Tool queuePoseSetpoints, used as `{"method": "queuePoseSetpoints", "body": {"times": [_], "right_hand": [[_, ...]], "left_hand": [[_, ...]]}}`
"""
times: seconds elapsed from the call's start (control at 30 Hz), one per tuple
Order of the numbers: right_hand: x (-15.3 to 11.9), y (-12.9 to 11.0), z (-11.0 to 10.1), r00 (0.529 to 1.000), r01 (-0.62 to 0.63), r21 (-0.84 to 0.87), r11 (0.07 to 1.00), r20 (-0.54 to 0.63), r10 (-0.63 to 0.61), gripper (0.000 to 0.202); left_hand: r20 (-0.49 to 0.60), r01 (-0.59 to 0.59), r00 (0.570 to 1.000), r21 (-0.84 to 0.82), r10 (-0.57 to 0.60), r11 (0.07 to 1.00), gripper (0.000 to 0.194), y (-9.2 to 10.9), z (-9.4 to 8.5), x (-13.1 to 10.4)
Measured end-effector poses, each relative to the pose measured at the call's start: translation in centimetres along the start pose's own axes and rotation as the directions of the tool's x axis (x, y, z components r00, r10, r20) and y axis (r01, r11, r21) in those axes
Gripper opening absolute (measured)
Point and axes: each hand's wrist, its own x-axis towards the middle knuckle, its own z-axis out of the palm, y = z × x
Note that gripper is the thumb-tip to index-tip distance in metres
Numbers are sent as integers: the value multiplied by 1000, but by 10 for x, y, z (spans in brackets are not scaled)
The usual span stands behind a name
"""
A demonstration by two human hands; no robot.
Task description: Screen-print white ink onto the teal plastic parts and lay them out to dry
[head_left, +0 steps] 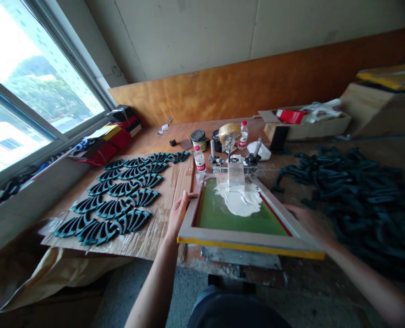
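A screen printing frame lies in front of me, hinged at its far end, with grey sides and a yellow front edge. White paste is spread in a thick patch over the far part of its green mesh. A squeegee-like pale block stands in the paste. My left hand grips the left side of the frame, thumb and finger at its edge. Against the right side is my right hand, blurred, its fingers mostly hidden.
Rows of dark green fan-shaped pieces lie on cardboard at left. A heap of similar dark pieces fills the right. Behind the frame stand bottles, a jar and a tape roll. An open carton sits at back right.
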Motion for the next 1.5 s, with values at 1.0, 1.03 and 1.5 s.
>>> {"method": "queuePoseSetpoints", "body": {"times": [1.0,1.03,1.5], "right_hand": [[-9,-82,56,690,703,-121,701,356,-631,29],[-7,-83,50,671,710,-88,699,386,-633,28],[0,-88,56,758,639,-79,765,234,-609,15]], "left_hand": [[77,38,994,431,-79,901,52,-140,-11,3],[72,35,995,434,-73,900,52,-140,-11,3],[18,114,992,241,-121,964,63,-138,-9,4]]}}
